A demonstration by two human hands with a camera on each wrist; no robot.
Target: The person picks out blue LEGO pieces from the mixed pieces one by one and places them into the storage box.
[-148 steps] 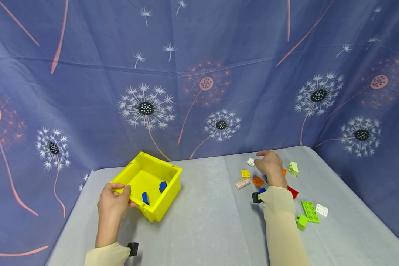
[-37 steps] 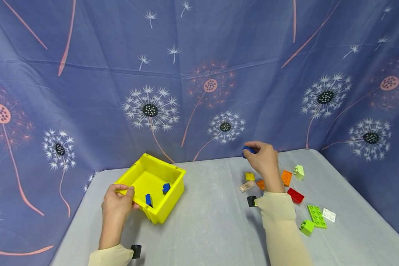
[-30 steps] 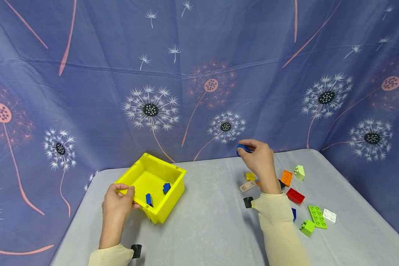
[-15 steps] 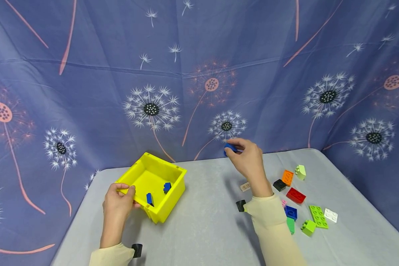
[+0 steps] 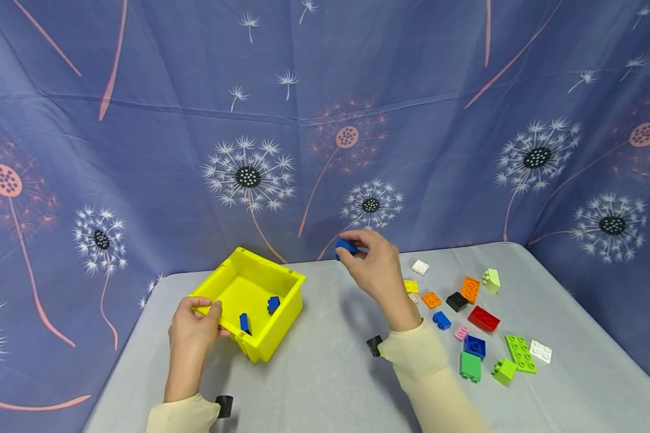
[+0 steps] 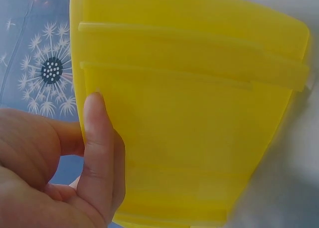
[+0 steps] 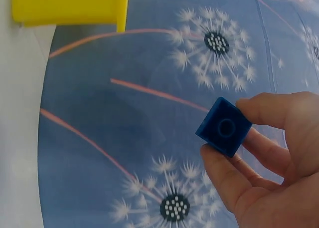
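Note:
My left hand (image 5: 192, 331) grips the near left rim of a yellow bin (image 5: 289, 316), thumb on one side and fingers on the other. Two blue building bricks (image 5: 245, 324) lie on the bin's floor. Between thumb and fingers, my right hand (image 5: 376, 267) pinches another blue building brick (image 5: 345, 247) above the table, to the right of the bin. The right wrist view shows the hollow underside of that blue brick (image 7: 226, 127). In the left wrist view the bin's outer wall (image 6: 174, 128) fills most of the frame beside my left hand (image 6: 94, 163).
Loose bricks lie scattered on the right of the grey-white table (image 5: 325, 373). Among them are a red brick (image 5: 484, 319), a black brick (image 5: 457, 301), a green brick (image 5: 470, 367) and a blue brick (image 5: 441, 320). A patterned blue curtain (image 5: 314, 78) hangs along the back.
The right hand has picked up a blue brick from the scattered pieces and carried it left toward the yellow bin. The left hand keeps its hold on the bin.

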